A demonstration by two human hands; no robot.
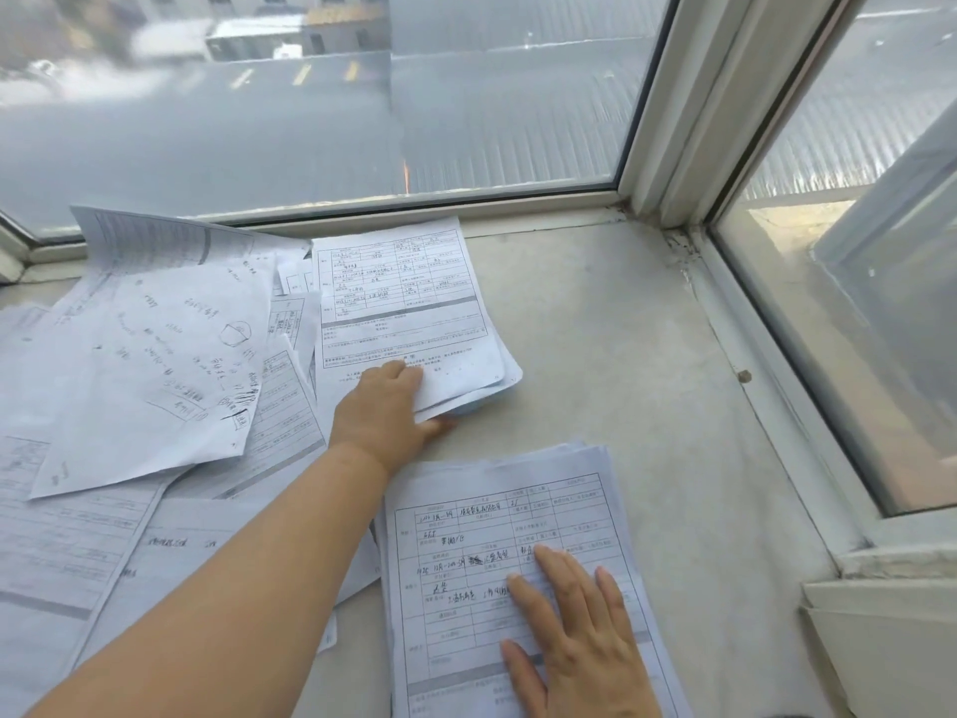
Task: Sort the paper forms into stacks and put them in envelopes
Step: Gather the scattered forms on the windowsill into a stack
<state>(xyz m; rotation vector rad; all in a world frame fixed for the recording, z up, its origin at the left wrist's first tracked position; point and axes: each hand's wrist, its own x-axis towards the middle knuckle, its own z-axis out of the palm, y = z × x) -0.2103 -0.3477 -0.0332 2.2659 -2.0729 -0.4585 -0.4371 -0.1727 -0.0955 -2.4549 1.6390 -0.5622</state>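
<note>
A pale grey windowsill worktop (621,355) lies under large windows. Left hand (386,412) fingers pinch the far stack of white printed forms (409,313) at its near corner. Right hand (580,634), fingers spread, presses flat on the near form stack (466,541). Loose scattered papers (155,365) crowd the left side.

A pale window ledge (621,355) carries two form stacks (404,308) (466,510) beside a loose paper heap (155,365).

Two form stacks (409,313) (loose heap beside)
</note>
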